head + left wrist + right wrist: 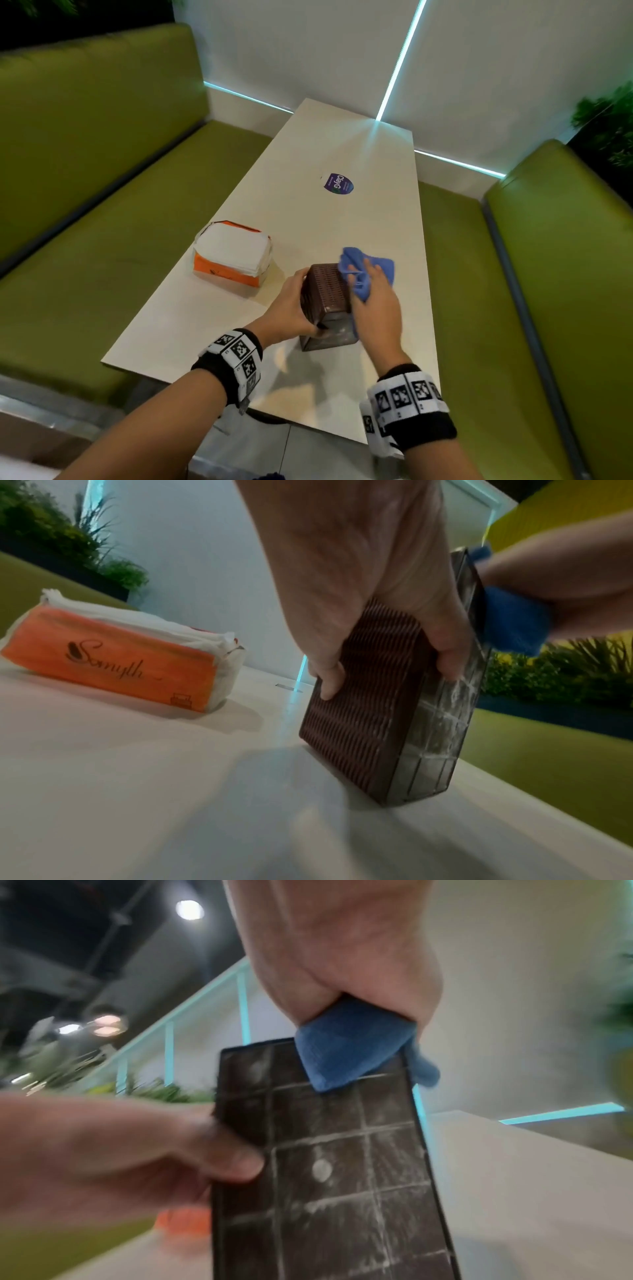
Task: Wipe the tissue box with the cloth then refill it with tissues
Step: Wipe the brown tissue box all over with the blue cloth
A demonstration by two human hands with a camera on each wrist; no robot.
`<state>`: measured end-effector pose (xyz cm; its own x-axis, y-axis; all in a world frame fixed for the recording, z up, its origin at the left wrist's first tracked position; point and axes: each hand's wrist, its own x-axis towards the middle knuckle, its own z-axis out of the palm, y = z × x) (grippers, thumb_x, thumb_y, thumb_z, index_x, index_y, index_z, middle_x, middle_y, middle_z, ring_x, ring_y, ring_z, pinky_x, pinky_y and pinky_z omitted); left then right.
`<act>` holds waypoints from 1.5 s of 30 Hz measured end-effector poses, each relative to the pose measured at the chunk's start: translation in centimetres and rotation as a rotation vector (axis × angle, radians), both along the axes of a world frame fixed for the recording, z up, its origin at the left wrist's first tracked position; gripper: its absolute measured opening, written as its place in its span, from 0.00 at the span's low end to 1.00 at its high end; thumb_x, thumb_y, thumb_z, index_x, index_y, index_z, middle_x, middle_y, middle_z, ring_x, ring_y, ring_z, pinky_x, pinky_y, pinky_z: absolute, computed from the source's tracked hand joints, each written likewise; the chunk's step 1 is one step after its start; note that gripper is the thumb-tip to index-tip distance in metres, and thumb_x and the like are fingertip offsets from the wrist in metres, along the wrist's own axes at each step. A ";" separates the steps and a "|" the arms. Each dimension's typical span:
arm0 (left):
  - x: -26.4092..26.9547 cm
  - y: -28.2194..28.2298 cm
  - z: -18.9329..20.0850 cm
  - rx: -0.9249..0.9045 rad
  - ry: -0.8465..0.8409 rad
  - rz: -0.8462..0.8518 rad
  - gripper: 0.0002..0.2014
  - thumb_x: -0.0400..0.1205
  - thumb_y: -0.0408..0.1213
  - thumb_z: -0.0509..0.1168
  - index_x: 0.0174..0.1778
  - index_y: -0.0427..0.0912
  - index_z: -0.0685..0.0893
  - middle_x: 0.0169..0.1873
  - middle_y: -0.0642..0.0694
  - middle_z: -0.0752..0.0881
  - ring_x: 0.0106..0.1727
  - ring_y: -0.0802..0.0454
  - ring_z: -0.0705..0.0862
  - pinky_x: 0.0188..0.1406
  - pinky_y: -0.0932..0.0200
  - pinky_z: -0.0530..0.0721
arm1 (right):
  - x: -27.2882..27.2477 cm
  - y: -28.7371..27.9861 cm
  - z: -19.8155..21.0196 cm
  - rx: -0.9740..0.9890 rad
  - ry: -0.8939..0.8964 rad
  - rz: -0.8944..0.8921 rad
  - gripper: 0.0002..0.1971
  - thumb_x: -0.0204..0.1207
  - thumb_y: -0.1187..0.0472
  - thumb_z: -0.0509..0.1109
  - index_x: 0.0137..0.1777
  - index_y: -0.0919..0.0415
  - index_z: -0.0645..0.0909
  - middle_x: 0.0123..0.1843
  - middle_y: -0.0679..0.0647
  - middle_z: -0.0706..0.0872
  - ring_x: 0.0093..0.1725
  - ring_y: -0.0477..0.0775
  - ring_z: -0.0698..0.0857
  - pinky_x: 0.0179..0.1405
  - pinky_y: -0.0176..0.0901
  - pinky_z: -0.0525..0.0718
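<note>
A dark brown woven-pattern tissue box (325,298) (369,710) (329,1177) stands on end on the white table (359,219). My left hand (291,308) (359,574) (120,1150) grips its left side, with the thumb on the dusty ribbed base. My right hand (375,301) (342,947) holds a bunched blue cloth (363,270) (514,620) (346,1053) and presses it against the upper part of that base. An orange-and-white pack of tissues (233,253) (120,656) lies on the table to the left of the box.
Green padded benches (102,205) (548,274) flank the table on both sides. A purple sticker (338,184) sits on the tabletop further back. White walls with lit cyan strips (400,61) close off the far end.
</note>
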<state>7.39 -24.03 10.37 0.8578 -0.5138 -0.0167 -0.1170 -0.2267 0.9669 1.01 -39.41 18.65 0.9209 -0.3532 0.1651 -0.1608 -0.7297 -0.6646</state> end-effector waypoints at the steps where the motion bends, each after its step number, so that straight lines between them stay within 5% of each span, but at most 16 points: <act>1: -0.1 0.0 0.0 0.013 -0.004 -0.001 0.58 0.51 0.41 0.84 0.77 0.54 0.61 0.68 0.47 0.73 0.70 0.50 0.76 0.68 0.42 0.81 | 0.3 -1.2 0.0 0.173 0.023 -0.106 0.15 0.84 0.50 0.62 0.68 0.51 0.79 0.65 0.53 0.84 0.65 0.56 0.82 0.54 0.37 0.81; 2: -0.2 0.1 0.1 0.014 0.004 -0.007 0.58 0.51 0.42 0.85 0.77 0.53 0.61 0.69 0.47 0.72 0.71 0.50 0.76 0.69 0.43 0.80 | 0.5 -2.3 -0.2 0.386 0.063 -0.202 0.15 0.84 0.48 0.62 0.62 0.55 0.81 0.60 0.57 0.85 0.60 0.59 0.84 0.48 0.40 0.82; 3: -0.3 0.2 0.3 -0.012 0.026 -0.001 0.58 0.52 0.41 0.86 0.77 0.53 0.61 0.69 0.48 0.72 0.71 0.50 0.76 0.69 0.45 0.81 | 0.4 -3.4 -0.6 0.624 0.107 -0.221 0.19 0.82 0.45 0.62 0.60 0.60 0.81 0.60 0.61 0.86 0.59 0.61 0.84 0.52 0.46 0.83; 6: -0.8 1.8 1.1 -0.215 0.229 0.046 0.55 0.58 0.24 0.85 0.76 0.54 0.62 0.70 0.51 0.73 0.71 0.52 0.78 0.57 0.57 0.87 | -1.5 -5.7 -1.9 1.269 0.082 -0.116 0.37 0.77 0.36 0.59 0.74 0.68 0.72 0.72 0.68 0.80 0.71 0.66 0.80 0.72 0.65 0.77; 9: -0.7 3.7 2.4 -0.384 0.366 0.072 0.52 0.62 0.22 0.83 0.75 0.58 0.63 0.70 0.49 0.75 0.69 0.50 0.80 0.53 0.57 0.88 | -3.8 -6.3 -3.5 1.603 0.082 -0.100 0.36 0.79 0.35 0.54 0.76 0.63 0.72 0.73 0.68 0.79 0.70 0.66 0.81 0.64 0.59 0.84; 11: -0.6 4.3 3.1 -0.475 0.431 0.092 0.49 0.63 0.24 0.81 0.76 0.55 0.65 0.71 0.44 0.77 0.67 0.46 0.83 0.52 0.53 0.89 | -4.8 -5.3 -4.3 1.685 0.110 -0.004 0.36 0.77 0.34 0.58 0.77 0.59 0.70 0.76 0.66 0.76 0.74 0.67 0.77 0.73 0.66 0.74; 15: -1.5 4.0 4.2 -0.569 0.523 -0.006 0.44 0.62 0.36 0.84 0.75 0.43 0.73 0.66 0.39 0.85 0.66 0.44 0.85 0.58 0.51 0.88 | -4.7 -2.5 -4.4 1.549 0.076 0.092 0.41 0.62 0.39 0.80 0.76 0.49 0.73 0.78 0.59 0.75 0.77 0.64 0.73 0.80 0.71 0.61; 19: -2.5 3.3 4.8 -0.582 0.561 -0.056 0.38 0.60 0.39 0.86 0.66 0.43 0.80 0.58 0.43 0.91 0.60 0.49 0.89 0.52 0.60 0.88 | -4.3 -2.1 -4.3 1.534 0.068 0.237 0.51 0.59 0.45 0.85 0.80 0.57 0.65 0.78 0.65 0.74 0.78 0.69 0.71 0.78 0.71 0.64; 21: -2.6 3.4 5.0 -0.546 0.547 -0.063 0.33 0.67 0.33 0.82 0.68 0.42 0.78 0.57 0.45 0.91 0.60 0.51 0.89 0.53 0.61 0.88 | -4.2 -2.4 -3.7 1.494 0.117 0.265 0.52 0.50 0.48 0.90 0.74 0.61 0.71 0.70 0.63 0.82 0.69 0.64 0.81 0.70 0.63 0.79; 25: -1.7 4.8 4.7 -0.448 0.502 -0.162 0.53 0.62 0.43 0.86 0.81 0.45 0.65 0.73 0.42 0.80 0.75 0.45 0.78 0.78 0.41 0.72 | -3.9 -3.4 -3.2 1.401 0.150 0.275 0.50 0.40 0.53 0.92 0.66 0.60 0.77 0.57 0.59 0.91 0.55 0.57 0.90 0.48 0.46 0.90; 29: 0.3 6.5 5.5 -0.468 0.497 -0.086 0.75 0.48 0.48 0.89 0.85 0.58 0.46 0.80 0.55 0.64 0.81 0.54 0.66 0.81 0.44 0.64 | -4.0 -5.0 -2.7 1.306 0.183 0.278 0.53 0.38 0.53 0.93 0.68 0.60 0.75 0.55 0.57 0.92 0.53 0.57 0.91 0.46 0.45 0.90; 33: 1.2 6.2 6.0 -0.215 0.445 -0.242 0.59 0.58 0.40 0.87 0.82 0.57 0.60 0.75 0.54 0.75 0.77 0.55 0.72 0.81 0.45 0.67 | -3.8 -5.7 -2.5 1.244 0.221 0.327 0.52 0.41 0.56 0.93 0.69 0.60 0.74 0.58 0.58 0.91 0.55 0.59 0.90 0.47 0.47 0.90; 36: 1.1 5.4 5.0 -0.161 0.397 -0.183 0.46 0.62 0.36 0.84 0.76 0.53 0.71 0.69 0.52 0.82 0.73 0.52 0.78 0.77 0.46 0.74 | -3.5 -6.2 -3.3 1.222 0.177 0.242 0.51 0.44 0.51 0.91 0.71 0.55 0.73 0.63 0.57 0.88 0.58 0.56 0.89 0.48 0.44 0.89; 40: 0.6 4.4 3.3 -0.179 0.314 -0.031 0.55 0.54 0.42 0.86 0.77 0.51 0.67 0.70 0.51 0.78 0.72 0.55 0.77 0.69 0.56 0.79 | -3.1 -7.3 -4.4 1.173 -0.003 0.050 0.25 0.78 0.54 0.70 0.75 0.56 0.73 0.74 0.61 0.80 0.68 0.57 0.83 0.62 0.49 0.86; 43: 0.2 3.6 2.0 -0.144 0.224 -0.004 0.55 0.54 0.41 0.87 0.76 0.52 0.64 0.70 0.51 0.75 0.72 0.59 0.75 0.66 0.62 0.79 | -2.8 -5.9 -3.1 0.947 -0.130 -0.113 0.27 0.77 0.43 0.67 0.73 0.55 0.75 0.68 0.57 0.84 0.66 0.56 0.84 0.68 0.57 0.81; 45: 0.0 3.1 1.3 -0.122 0.172 0.000 0.54 0.57 0.36 0.87 0.76 0.51 0.64 0.69 0.52 0.75 0.68 0.66 0.76 0.65 0.68 0.78 | -2.3 -3.8 -1.8 0.715 -0.191 -0.101 0.20 0.81 0.49 0.66 0.70 0.54 0.77 0.65 0.50 0.85 0.65 0.48 0.84 0.68 0.52 0.81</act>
